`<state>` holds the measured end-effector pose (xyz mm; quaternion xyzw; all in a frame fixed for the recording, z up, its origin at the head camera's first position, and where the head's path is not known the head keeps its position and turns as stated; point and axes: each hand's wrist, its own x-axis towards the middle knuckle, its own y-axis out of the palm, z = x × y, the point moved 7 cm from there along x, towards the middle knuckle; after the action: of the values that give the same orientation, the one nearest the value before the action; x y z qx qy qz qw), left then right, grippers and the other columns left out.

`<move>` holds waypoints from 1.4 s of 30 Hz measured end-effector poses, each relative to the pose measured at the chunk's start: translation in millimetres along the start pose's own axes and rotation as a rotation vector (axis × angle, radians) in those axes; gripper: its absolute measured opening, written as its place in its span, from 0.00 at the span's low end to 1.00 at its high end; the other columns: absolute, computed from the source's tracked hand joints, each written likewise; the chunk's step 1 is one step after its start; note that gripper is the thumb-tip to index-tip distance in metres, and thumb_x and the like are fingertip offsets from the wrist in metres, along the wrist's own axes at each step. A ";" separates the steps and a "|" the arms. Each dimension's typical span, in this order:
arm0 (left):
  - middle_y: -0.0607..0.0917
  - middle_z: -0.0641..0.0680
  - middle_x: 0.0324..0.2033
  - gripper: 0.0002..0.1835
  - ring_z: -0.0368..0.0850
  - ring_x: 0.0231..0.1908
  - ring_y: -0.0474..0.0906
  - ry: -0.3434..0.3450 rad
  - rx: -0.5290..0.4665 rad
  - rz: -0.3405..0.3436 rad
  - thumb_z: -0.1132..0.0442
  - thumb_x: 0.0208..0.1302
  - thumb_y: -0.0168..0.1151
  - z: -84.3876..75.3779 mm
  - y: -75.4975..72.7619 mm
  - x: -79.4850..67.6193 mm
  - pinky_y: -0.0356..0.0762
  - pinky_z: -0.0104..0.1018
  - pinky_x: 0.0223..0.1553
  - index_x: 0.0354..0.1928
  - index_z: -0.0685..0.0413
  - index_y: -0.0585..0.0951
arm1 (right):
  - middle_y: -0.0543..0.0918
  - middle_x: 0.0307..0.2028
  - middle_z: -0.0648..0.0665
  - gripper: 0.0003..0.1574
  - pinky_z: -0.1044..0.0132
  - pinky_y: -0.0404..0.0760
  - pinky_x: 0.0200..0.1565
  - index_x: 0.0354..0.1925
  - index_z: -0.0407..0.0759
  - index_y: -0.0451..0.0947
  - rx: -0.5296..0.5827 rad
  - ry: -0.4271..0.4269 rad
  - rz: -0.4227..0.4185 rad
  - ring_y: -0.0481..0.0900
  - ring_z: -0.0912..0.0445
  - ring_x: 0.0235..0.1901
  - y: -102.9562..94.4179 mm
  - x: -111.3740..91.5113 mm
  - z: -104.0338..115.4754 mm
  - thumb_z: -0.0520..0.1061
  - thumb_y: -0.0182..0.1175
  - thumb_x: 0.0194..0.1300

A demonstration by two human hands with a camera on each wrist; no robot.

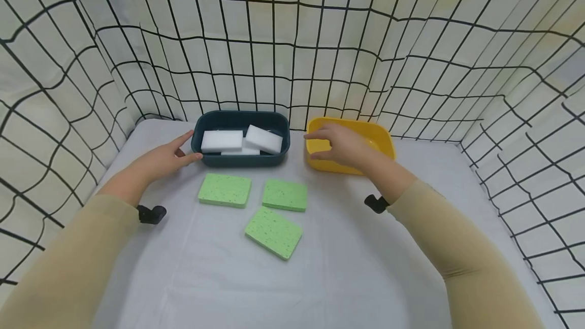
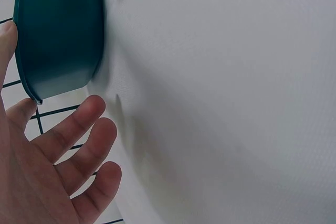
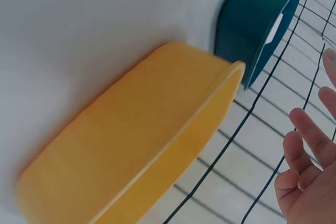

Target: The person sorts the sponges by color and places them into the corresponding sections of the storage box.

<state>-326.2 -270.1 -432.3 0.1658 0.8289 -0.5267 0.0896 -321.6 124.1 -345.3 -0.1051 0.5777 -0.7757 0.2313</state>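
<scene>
My left hand [image 1: 162,160] is at the left end of a dark teal bin [image 1: 242,160], its thumb at the near rim and its index finger at the end wall. In the left wrist view the other fingers [image 2: 86,156] spread away from the bin. White sponge-like blocks [image 1: 222,141] lie inside the teal bin. Above the yellow bin [image 1: 381,141] hovers my right hand [image 1: 343,143], fingers loosely spread and holding nothing. The right wrist view shows that hand [image 3: 310,166] beyond the yellow bin's rim.
Three green speckled sponges [image 1: 225,190] lie flat on the white-covered table [image 1: 219,278], in front of the bins. A black wire grid [image 1: 292,44] with pale cloth behind it rises at the back and both sides. Each wrist carries a small black device [image 1: 152,214].
</scene>
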 end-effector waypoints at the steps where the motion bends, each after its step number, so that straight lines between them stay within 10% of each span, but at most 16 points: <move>1: 0.72 0.73 0.59 0.55 0.62 0.48 0.76 0.000 -0.001 0.000 0.24 0.64 0.45 0.0 0.4 0.3 0.67 0.66 0.52 0.79 0.43 0.32 | 0.73 0.65 0.48 0.33 0.51 0.68 0.64 0.66 0.61 0.74 0.003 0.013 -0.005 0.69 0.49 0.63 -1.2 -7.0 -5.9 0.59 0.68 0.64; 25: 0.72 0.71 0.58 0.54 0.66 0.53 0.71 0.003 0.023 -0.012 0.22 0.63 0.44 -1.2 -1.8 -5.0 0.66 0.68 0.53 0.79 0.40 0.34 | 0.77 0.54 0.44 0.40 0.55 0.72 0.40 0.68 0.56 0.72 0.081 0.199 -0.075 0.69 0.49 0.44 -14.0 -71.6 -123.0 0.61 0.70 0.60; 42: 0.71 0.70 0.58 0.51 0.67 0.54 0.70 -0.012 0.025 -0.025 0.24 0.65 0.42 0.3 0.2 -5.6 0.65 0.68 0.52 0.79 0.36 0.34 | 0.74 0.57 0.40 0.55 0.50 0.74 0.49 0.75 0.57 0.62 0.277 0.400 0.010 0.69 0.43 0.52 6.9 -85.7 -226.1 0.71 0.67 0.56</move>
<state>-320.9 -271.2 -430.8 0.1530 0.8238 -0.5391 0.0860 -342.7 355.3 -413.1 0.0865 0.5005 -0.8518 0.1283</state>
